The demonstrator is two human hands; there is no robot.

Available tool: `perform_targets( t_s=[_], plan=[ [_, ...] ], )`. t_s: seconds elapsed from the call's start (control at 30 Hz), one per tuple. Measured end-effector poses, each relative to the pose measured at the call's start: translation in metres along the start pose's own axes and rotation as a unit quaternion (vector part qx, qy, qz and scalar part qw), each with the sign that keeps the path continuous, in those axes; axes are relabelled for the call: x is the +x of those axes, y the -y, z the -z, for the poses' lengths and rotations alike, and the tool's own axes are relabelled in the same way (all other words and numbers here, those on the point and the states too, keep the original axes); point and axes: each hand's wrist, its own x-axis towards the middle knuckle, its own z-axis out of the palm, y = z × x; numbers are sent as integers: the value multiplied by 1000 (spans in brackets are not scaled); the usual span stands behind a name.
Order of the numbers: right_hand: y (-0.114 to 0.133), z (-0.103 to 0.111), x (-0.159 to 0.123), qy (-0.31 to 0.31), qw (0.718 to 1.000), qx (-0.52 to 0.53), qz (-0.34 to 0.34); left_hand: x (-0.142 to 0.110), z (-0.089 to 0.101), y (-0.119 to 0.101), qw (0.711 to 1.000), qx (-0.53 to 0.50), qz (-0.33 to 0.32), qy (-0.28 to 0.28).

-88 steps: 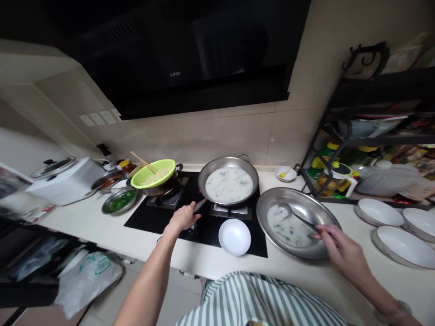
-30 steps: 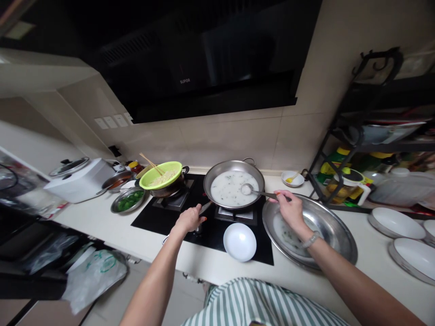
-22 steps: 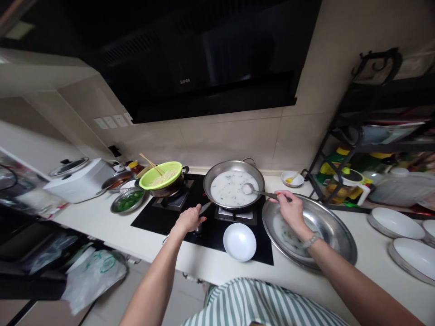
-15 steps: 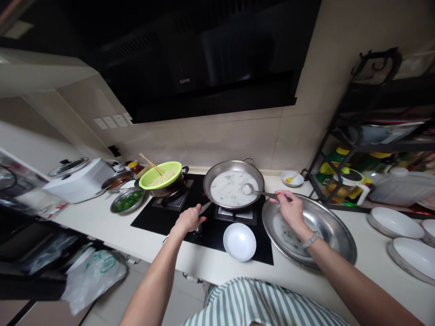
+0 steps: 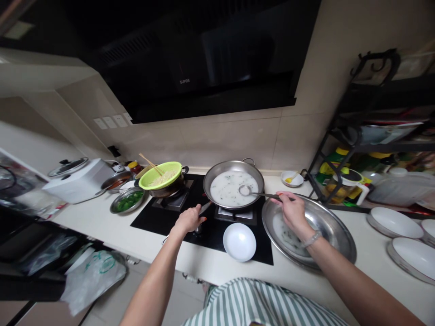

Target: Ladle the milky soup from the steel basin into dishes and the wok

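A metal wok (image 5: pixel 208 174) stands on the right burner, holding white soup (image 5: pixel 226 186) with dark green bits. My left hand (image 5: pixel 189 220) is closed around the wok's handle (image 5: pixel 205 208). In my right hand (image 5: pixel 292 212) is the long handle of a ladle (image 5: pixel 244 190), whose bowl sits at the soup's surface. Below my right wrist lies a wide steel basin (image 5: pixel 335 231) with some of the same whitish liquid in it. An unfilled white bowl (image 5: pixel 239 242) rests on the black stove in front of the wok.
On the left burner, a pot (image 5: pixel 166 190) carries a green colander (image 5: pixel 176 166) with noodles and chopsticks. Beside it is a metal dish of greens (image 5: pixel 128 201). A small dish (image 5: pixel 292 178), a black rack (image 5: pixel 326 145) and white bowls (image 5: pixel 396 222) stand on the right. A range hood (image 5: pixel 210 59) hangs overhead.
The ladle's bowl has shifted slightly left and lower into the soup, and my right hand has moved a little with it. My left hand stays on the handle.
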Motion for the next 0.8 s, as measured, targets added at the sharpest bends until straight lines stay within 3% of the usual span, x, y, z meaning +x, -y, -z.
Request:
perform_targets(
  t_s=[0.27, 0.8],
  plan=[
    [3, 2, -1, 1, 999, 50, -17, 0, -1, 1, 1000, -2, -3, 2],
    [4, 6, -1, 10, 998, 52, -25, 1, -1, 0, 1000, 5, -1, 1]
  ],
)
